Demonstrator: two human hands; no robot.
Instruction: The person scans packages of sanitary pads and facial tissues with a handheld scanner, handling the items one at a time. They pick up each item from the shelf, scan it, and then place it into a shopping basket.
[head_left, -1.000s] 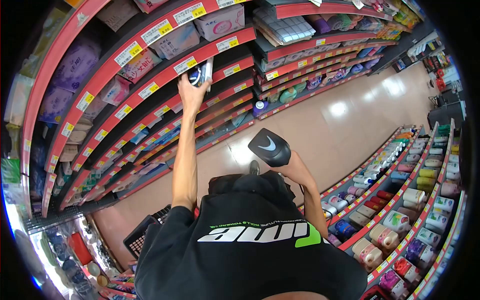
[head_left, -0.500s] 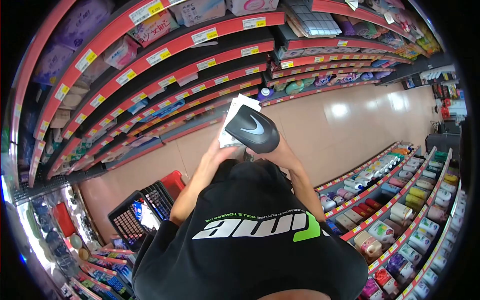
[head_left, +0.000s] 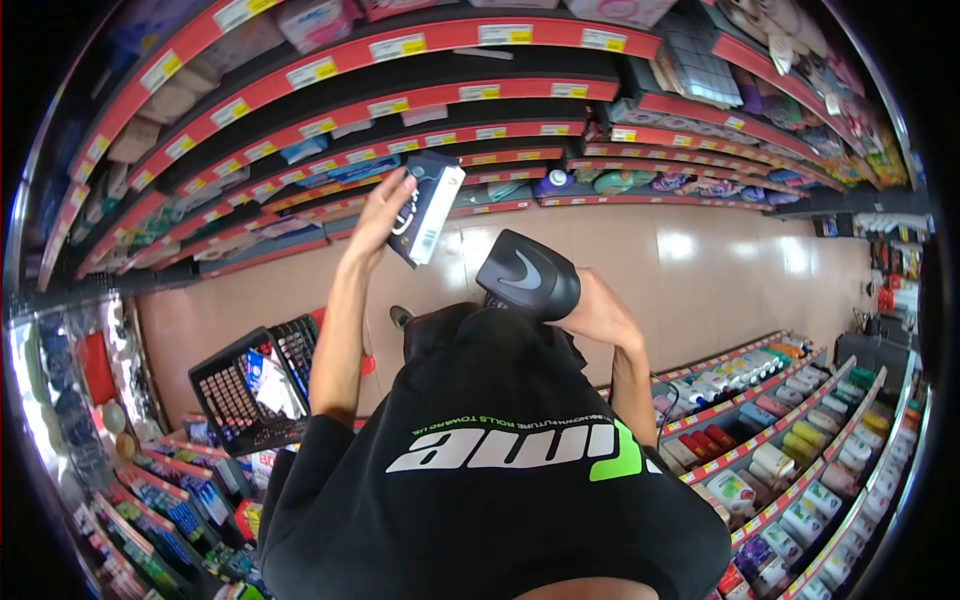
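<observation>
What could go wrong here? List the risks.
1. The left hand pinches the dark box by one edge, out over the floor; it could slip and drop.
2. The right hand is full with the handheld scanner, so it probably cannot catch the box.
3. The shopping basket stands close beside the legs, a possible trip hazard.

Beyond my fingers run red-edged shelves carrying yellow price tags and packaged goods, below my left fingers stands a black shopping basket on the glossy floor, and bottles line the racks under my right.
</observation>
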